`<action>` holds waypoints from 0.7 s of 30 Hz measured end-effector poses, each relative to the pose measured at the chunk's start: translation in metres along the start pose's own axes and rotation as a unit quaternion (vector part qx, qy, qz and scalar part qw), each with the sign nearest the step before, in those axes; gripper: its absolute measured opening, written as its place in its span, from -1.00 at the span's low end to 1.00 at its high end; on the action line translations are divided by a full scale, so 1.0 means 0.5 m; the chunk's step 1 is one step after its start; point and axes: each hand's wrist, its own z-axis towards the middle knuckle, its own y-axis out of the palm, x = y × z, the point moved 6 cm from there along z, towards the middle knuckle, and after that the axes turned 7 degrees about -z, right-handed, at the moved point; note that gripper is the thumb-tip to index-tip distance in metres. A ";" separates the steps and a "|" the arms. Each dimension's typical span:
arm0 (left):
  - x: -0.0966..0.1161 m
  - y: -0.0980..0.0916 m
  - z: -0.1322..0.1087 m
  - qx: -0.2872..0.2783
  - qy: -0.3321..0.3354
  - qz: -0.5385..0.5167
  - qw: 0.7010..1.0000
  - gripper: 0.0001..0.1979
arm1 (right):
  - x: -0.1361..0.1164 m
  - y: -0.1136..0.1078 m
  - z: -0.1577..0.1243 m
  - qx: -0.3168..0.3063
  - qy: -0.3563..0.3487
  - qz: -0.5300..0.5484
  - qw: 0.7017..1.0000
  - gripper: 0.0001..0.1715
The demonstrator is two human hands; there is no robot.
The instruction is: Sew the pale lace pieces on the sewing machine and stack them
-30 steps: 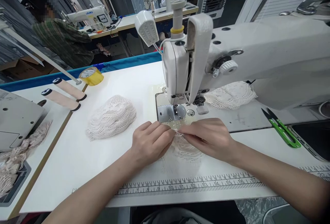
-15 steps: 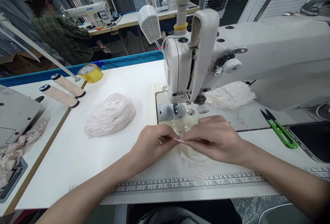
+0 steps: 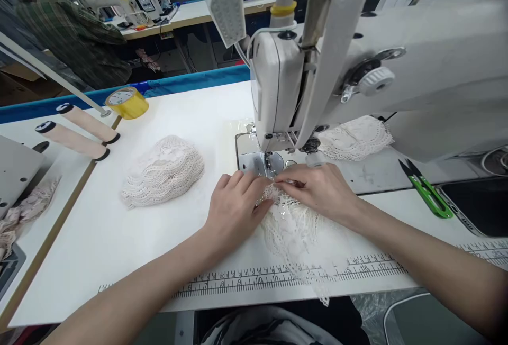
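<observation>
White lace trim lies under and in front of my hands, its lower end hanging over the table's front edge. My left hand grips the lace's upper edge between thumb and fingers. Close beside it, my right hand pinches the same edge, fingertips almost meeting the left ones. Both sets of fingertips are just in front of the needle plate and presser foot of a white sewing machine. The fingers hide part of the gripped edge.
A lace bundle lies to the left, another lace piece behind the needle. Thread spools and yellow tape stand at the back left. Green thread snips and a phone lie right. A person sits beyond.
Both hands have moved forward with the lace, closer to the presser foot. More of the lace now spreads out below them. The view has shifted closer to the machine.
</observation>
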 end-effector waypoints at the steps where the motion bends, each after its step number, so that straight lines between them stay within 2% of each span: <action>1: 0.007 -0.002 -0.001 0.011 0.029 0.020 0.999 -0.80 | 0.001 0.001 -0.001 0.011 -0.006 -0.022 1.000 -0.80; 4: 0.030 -0.008 -0.005 0.037 0.115 0.057 0.991 -0.84 | -0.009 -0.001 -0.005 0.043 -0.047 -0.115 0.991 -0.76; 6: 0.040 -0.008 -0.007 0.046 0.142 0.072 0.986 -0.86 | -0.024 0.000 -0.007 0.046 -0.090 -0.176 0.979 -0.72; 9: 0.044 -0.004 -0.006 0.043 0.143 0.081 0.986 -0.89 | -0.039 0.010 -0.004 0.013 -0.125 -0.225 0.966 -0.62; 12: 0.045 -0.001 -0.005 0.031 0.143 0.085 0.986 -0.86 | -0.045 0.016 -0.001 -0.021 -0.126 -0.268 0.955 -0.49; 14: 0.042 0.000 -0.005 0.024 0.140 0.085 0.986 -0.83 | -0.049 0.008 -0.003 -0.012 -0.131 -0.294 0.947 -0.46; 18: 0.035 0.000 -0.004 0.019 0.126 0.075 0.989 -0.85 | -0.067 -0.031 -0.020 0.082 -0.173 -0.280 0.941 -0.64; 21: 0.031 0.003 -0.002 0.008 0.114 0.073 0.991 -0.81 | -0.065 -0.034 -0.025 0.078 -0.159 -0.258 0.950 -0.71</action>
